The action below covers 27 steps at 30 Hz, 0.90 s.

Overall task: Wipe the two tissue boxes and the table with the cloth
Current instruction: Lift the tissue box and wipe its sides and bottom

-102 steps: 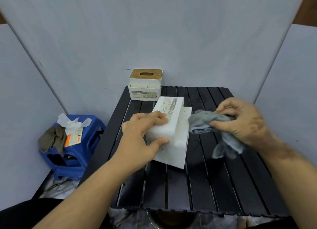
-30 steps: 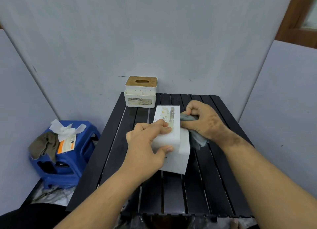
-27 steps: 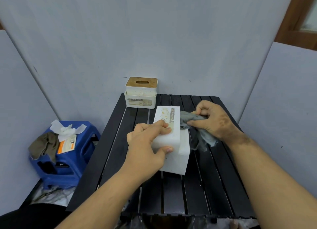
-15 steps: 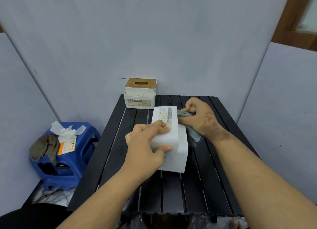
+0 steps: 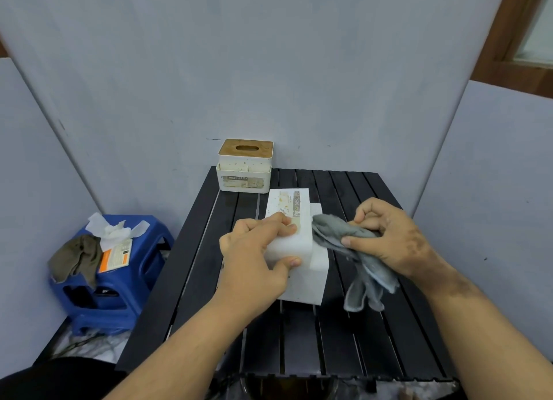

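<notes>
Between both hands, tissue box (image 5: 302, 244), left hand (image 5: 254, 262) gripping, cloth (image 5: 350, 250) touching

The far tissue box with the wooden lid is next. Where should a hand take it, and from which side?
Probably from above, across the short sides of the white base, below the wooden lid. The box stands upright at the table's back left corner against the wall, so top and front are free; the lid may lift off if gripped alone.
</notes>
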Each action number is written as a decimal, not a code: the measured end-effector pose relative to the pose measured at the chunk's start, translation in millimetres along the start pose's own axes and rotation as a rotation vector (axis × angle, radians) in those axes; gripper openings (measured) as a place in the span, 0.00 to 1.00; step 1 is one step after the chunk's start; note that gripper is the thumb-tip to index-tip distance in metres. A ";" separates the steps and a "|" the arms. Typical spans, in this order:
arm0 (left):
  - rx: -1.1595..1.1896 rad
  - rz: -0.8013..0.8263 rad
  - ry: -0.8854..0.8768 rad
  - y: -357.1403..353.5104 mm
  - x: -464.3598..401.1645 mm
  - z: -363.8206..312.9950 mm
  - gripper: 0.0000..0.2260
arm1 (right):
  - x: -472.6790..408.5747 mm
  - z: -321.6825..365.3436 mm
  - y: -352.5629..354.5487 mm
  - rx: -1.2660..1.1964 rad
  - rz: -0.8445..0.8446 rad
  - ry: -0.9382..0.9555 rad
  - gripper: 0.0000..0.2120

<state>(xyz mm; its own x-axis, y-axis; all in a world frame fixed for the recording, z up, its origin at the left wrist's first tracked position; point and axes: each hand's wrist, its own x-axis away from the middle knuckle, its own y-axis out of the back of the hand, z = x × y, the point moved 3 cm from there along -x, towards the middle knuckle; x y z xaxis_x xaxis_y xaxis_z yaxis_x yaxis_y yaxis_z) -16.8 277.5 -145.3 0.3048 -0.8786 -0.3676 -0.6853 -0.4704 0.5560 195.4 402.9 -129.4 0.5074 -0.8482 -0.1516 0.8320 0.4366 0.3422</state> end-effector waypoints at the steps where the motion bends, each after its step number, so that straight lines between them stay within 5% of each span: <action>1: 0.007 0.003 0.001 0.2 -0.1 -0.1 0.26 | 4.0 1.2 2.5 0.005 0.025 -0.007 0.16; 11: 0.070 0.022 0.033 0.1 -0.4 0.2 0.25 | -53.6 5.0 -18.0 0.137 -0.272 0.102 0.12; 17: 0.015 -0.005 0.006 -1.7 -2.0 5.4 0.23 | -44.2 9.8 -44.2 0.068 -0.279 0.134 0.11; 23: -0.037 -0.023 -0.139 -5.5 -1.7 7.6 0.22 | 8.1 -3.1 -16.1 -0.247 -0.352 -0.084 0.17; 27: -0.064 -0.002 -0.311 2.6 -3.8 13.2 0.22 | 23.8 26.9 -6.9 -0.213 -0.427 0.009 0.17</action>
<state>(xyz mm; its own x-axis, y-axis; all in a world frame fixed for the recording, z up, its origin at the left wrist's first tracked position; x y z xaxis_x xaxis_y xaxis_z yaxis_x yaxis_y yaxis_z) -28.5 280.6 -152.3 0.0823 -0.8150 -0.5736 -0.6391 -0.4848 0.5971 195.7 371.6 -110.5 0.1113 -0.9629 -0.2459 0.9935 0.1023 0.0495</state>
